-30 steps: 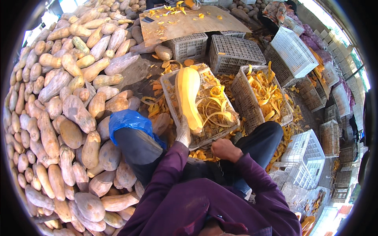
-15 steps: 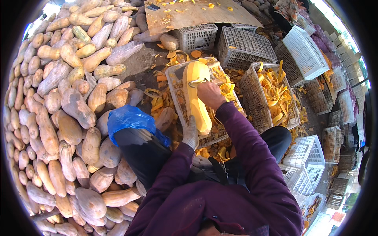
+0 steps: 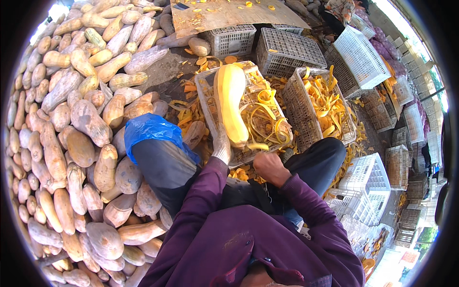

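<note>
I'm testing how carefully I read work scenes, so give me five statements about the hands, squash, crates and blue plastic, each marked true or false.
1. The left hand touches the peeled yellow squash near its lower end. True.
2. The right hand is touching the peeled yellow squash too. False: it is apart from it, to the lower right.
3. Blue plastic covers the right knee. False: it lies over the left knee.
4. Many tan-skinned squashes are heaped on the person's left. True.
5. The right-hand one of the two nearest crates holds whole squashes. False: it holds yellow peel strips.
</note>
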Motion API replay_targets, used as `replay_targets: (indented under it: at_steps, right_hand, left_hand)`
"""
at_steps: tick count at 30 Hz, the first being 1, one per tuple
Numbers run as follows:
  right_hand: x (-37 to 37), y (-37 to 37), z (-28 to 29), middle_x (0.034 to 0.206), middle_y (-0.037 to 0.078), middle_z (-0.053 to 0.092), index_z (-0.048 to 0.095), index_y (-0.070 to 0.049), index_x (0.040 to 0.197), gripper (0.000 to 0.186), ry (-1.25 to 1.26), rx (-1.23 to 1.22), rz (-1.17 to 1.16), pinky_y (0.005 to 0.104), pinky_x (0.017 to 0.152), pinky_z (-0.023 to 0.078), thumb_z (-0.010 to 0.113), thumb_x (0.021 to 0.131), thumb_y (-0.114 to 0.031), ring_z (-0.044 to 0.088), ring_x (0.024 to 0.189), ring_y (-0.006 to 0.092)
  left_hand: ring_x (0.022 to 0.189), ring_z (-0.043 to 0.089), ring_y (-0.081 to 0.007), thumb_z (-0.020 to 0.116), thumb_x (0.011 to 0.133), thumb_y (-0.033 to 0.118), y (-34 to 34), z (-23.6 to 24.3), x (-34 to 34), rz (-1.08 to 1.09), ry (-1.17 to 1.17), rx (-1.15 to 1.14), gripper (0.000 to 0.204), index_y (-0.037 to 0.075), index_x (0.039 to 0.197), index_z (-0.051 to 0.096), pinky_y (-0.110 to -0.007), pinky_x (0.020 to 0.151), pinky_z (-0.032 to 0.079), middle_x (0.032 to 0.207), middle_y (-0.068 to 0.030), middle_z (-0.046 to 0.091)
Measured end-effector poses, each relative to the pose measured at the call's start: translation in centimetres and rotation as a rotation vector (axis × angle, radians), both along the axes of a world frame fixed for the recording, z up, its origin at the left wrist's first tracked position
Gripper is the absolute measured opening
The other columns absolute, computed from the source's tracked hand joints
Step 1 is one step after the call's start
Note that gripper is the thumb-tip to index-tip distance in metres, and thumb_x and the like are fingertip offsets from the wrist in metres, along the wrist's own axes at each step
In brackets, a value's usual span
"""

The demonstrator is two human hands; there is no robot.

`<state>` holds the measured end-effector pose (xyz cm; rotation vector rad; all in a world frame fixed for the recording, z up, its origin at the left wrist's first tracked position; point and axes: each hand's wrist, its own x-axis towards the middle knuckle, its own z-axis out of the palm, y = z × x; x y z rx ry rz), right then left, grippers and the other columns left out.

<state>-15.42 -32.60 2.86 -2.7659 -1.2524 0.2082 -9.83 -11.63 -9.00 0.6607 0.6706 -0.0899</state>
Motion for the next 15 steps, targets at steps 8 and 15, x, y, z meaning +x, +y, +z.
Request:
replay_targets:
  at_steps: [8, 15]
  right_hand:
    - [5.1, -1.7, 3.8, 0.085, 0.021, 0.074, 0.071, 0.004, 0.106, 0.033, 0.302, 0.6, -0.585, 0.0484, 0.068, 0.055, 0.066, 0.095, -0.028, 0.072, 0.076, 0.0378]
    - [16.4, 2.3, 7.0, 0.083, 0.022, 0.069, 0.071, 0.007, 0.114, 0.045, 0.597, 0.673, -0.63, 0.0449, 0.075, 0.054, 0.063, 0.097, -0.034, 0.067, 0.077, 0.0297]
  left_hand:
    - [0.105, 0.072, -0.0271, 0.055, 0.109, 0.058, 0.5, 6.1, -1.5, -0.084, -0.093, 0.025, 0.056, 0.012, 0.14, 0.061, -0.046, 0.078, 0.061, 0.123, -0.0091, 0.074]
    - [0.095, 0.076, -0.0343, 0.056, 0.098, 0.071, 2.5, 5.6, -2.3, -0.093, -0.116, -0.11, 0.07, 0.014, 0.137, 0.063, -0.049, 0.077, 0.065, 0.118, -0.0104, 0.074]
